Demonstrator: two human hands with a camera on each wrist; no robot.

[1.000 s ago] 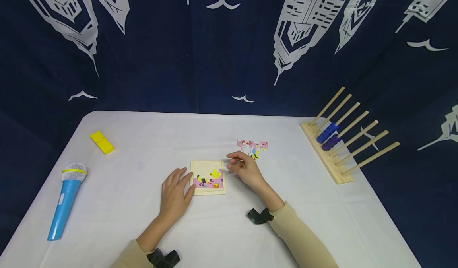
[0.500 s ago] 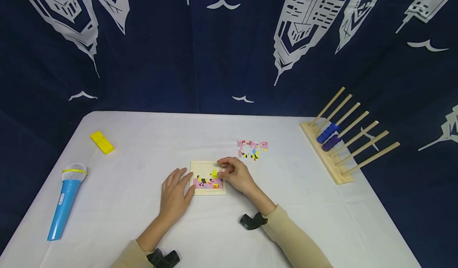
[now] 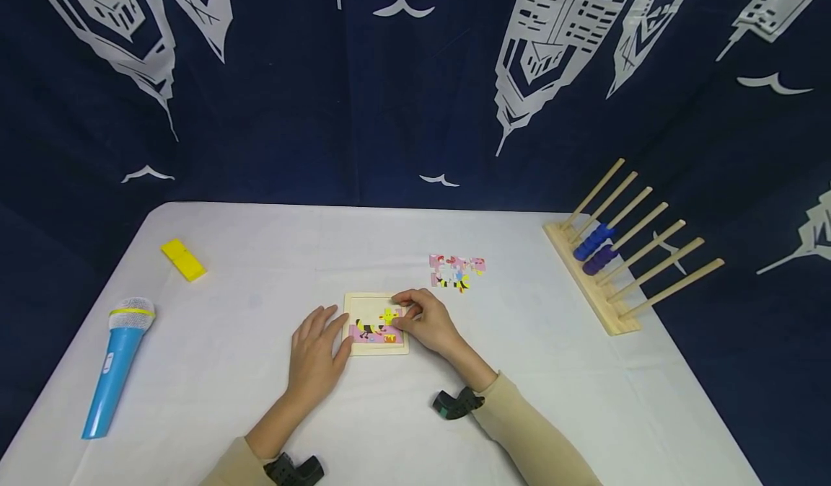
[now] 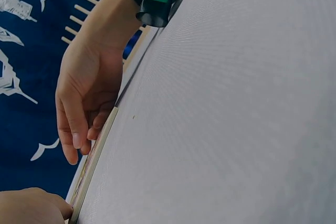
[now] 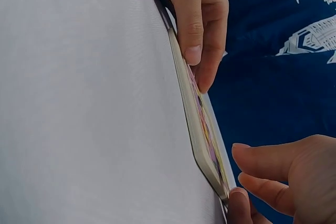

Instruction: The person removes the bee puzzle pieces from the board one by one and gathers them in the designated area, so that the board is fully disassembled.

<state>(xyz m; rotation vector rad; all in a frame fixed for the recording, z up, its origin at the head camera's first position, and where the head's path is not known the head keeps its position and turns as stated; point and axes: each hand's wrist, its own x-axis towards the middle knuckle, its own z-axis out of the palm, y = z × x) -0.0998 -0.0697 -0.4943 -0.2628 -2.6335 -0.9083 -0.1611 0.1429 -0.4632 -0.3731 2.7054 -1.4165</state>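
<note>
In the head view a shallow square puzzle tray (image 3: 376, 351) lies mid-table, its lower part filled with pink, yellow and black picture pieces (image 3: 371, 333). My left hand (image 3: 317, 352) rests along its left edge, fingers spread and thumb at the lower corner. Over the tray's right side is my right hand (image 3: 430, 321), its thumb touching the pieces near a yellow animal head (image 3: 389, 316) and its forefinger reaching to the upper rim. Thumb and forefinger stand apart, with nothing visible between them. In the right wrist view, the right fingertips (image 5: 240, 199) are right at the tray's rim.
Loose puzzle pieces (image 3: 457, 264) lie just beyond the tray. A wooden peg rack (image 3: 594, 280) with blue and purple beads stands at right. At left are a blue toy microphone (image 3: 117, 370) and a yellow block (image 3: 184, 259). A dark curtain (image 3: 279, 111) hangs behind the table.
My right hand has moved left and slightly down from beside the loose pieces to over the tray's right side, uncovering those pieces. My left hand has stayed at the tray's left edge.
</note>
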